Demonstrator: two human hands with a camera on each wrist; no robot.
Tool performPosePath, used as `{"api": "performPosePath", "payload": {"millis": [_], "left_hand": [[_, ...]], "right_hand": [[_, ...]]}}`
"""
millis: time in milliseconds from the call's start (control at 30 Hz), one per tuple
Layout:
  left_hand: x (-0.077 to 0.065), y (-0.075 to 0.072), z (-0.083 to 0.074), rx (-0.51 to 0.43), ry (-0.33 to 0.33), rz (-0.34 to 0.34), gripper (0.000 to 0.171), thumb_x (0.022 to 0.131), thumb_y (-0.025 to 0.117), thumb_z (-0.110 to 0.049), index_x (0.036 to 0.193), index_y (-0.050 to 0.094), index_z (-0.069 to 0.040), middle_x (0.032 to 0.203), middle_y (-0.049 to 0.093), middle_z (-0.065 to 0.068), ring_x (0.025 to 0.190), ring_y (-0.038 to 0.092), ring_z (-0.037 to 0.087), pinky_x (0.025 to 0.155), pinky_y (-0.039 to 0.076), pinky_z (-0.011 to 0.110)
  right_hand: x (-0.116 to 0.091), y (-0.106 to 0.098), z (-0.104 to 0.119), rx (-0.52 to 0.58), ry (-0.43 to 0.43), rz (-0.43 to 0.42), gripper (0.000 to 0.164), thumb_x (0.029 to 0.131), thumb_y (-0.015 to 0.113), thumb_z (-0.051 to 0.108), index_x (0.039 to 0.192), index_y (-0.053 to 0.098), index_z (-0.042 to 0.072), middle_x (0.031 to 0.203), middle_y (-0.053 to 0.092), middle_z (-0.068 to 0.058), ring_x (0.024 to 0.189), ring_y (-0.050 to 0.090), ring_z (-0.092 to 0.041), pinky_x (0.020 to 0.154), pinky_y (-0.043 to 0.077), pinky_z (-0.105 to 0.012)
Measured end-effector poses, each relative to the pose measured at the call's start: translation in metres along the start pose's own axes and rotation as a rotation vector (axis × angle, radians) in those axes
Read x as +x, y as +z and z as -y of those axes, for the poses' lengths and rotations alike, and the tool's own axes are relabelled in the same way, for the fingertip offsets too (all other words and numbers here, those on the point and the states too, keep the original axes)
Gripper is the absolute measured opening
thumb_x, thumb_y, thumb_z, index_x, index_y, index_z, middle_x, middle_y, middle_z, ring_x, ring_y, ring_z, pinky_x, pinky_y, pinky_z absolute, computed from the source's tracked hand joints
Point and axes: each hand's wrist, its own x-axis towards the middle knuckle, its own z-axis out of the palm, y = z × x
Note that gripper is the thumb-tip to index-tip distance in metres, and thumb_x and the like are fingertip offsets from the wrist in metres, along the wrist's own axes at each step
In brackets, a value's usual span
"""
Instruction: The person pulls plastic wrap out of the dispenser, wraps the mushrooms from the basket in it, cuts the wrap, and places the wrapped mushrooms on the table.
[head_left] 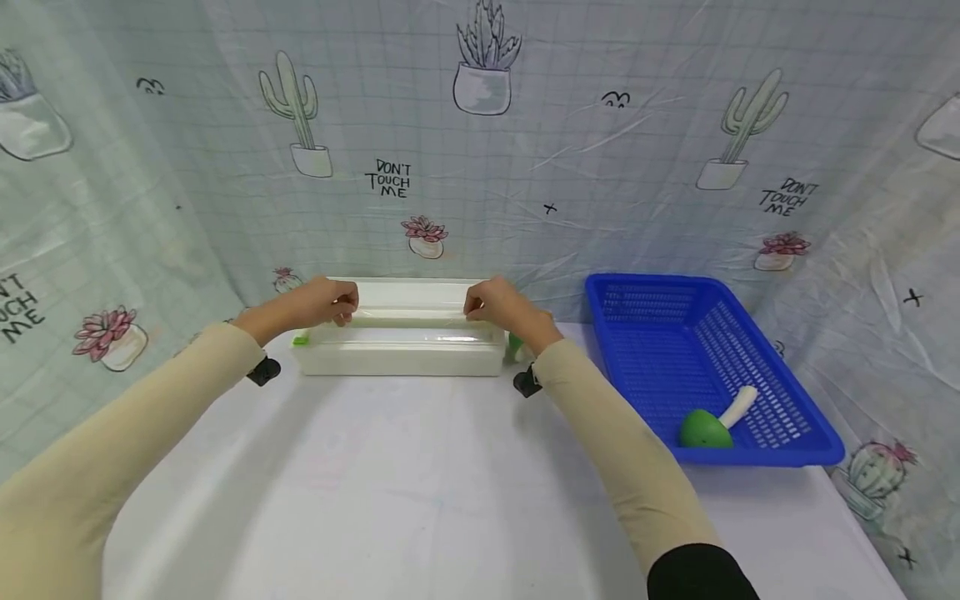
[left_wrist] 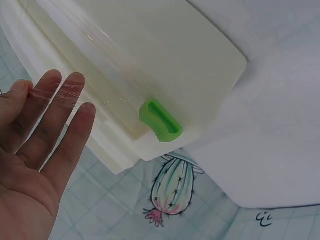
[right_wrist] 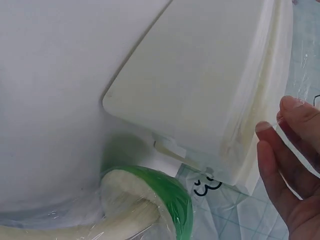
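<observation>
We list: slider (head_left: pixel 301 340), at the left end of the box (head_left: pixel 397 363), on the counter (head_left: pixel 360 483); left grip (head_left: pixel 321 302), pinching film (right_wrist: pixel 303 70) over the box, presumably held from both sides for tautness; right grip (head_left: pixel 506 308), pinching likewise; wrapped mushroom (right_wrist: pixel 176 195), beside the box's right end; second mushroom (head_left: pixel 705 429), inside the basket (head_left: pixel 645 350).

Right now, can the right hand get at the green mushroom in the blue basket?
Probably yes: the basket is open-topped and nothing covers the mushroom. But the right hand pinches clear film, so it would likely need to let go first.
</observation>
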Motion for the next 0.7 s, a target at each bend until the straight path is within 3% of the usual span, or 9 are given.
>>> {"api": "performPosePath", "payload": {"millis": [200,400,700], "left_hand": [[0.002,-0.008,-0.003,0.010,-0.021,-0.015,0.009,0.105,0.052,-0.001,0.101,0.058,0.005,0.091,0.070,0.017,0.083,0.071,0.028,0.074,0.057,0.043],[0.001,-0.016,-0.006,-0.032,-0.034,0.001,0.009,0.106,0.051,-0.002,0.104,0.056,0.006,0.094,0.069,0.021,0.085,0.071,0.030,0.079,0.058,0.049],[-0.006,-0.029,-0.011,-0.046,-0.065,-0.024,0.010,0.106,0.050,-0.003,0.104,0.056,0.004,0.092,0.068,0.021,0.084,0.070,0.033,0.074,0.061,0.043]], "right_hand": [[-0.004,-0.006,-0.001,0.088,0.048,-0.042,0.007,0.096,0.072,0.013,0.099,0.076,0.008,0.097,0.076,-0.005,0.077,0.070,-0.015,0.070,0.056,-0.026],[-0.007,-0.012,0.000,0.117,-0.014,-0.119,0.008,0.096,0.072,0.011,0.098,0.078,0.007,0.095,0.077,-0.006,0.074,0.070,-0.016,0.067,0.056,-0.025],[-0.011,-0.027,0.007,0.174,-0.094,-0.156,0.012,0.096,0.070,0.006,0.104,0.077,-0.001,0.096,0.077,-0.014,0.083,0.074,-0.026,0.071,0.058,-0.028]]}}
